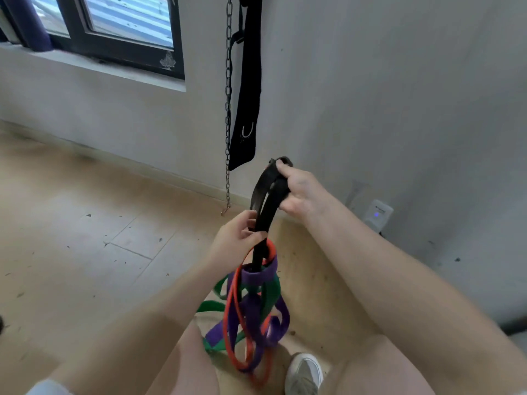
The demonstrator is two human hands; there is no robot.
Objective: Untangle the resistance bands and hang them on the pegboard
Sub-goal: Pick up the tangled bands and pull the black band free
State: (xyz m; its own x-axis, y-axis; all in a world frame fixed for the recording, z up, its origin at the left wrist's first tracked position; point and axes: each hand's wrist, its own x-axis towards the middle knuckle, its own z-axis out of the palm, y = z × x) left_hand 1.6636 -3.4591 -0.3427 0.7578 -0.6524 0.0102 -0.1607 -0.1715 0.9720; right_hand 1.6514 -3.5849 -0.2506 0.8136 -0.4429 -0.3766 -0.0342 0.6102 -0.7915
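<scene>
while the shoe [303,372] and bare legs fill the nearest ground, the tangle hangs just above them: red band [238,323], purple band [258,276] and green band [269,292] loop through one another, all dangling from the black band [261,243] that threads the purple loop. higher up, the left hand [233,240] pinches the black band just above the knot, fingers curled round it, seemingly to steady the bundle and keep the coloured loops from riding upward. beyond it, the right hand [296,192] clenches the folded top of the black band, held high so gravity draws the snarl open. judged stage: separation barely begun; nothing hung. farthest, a chain [228,109] and black strap [246,95] hang on the wall [399,81], beside a window [114,27]. no pegboard is in view.
</scene>
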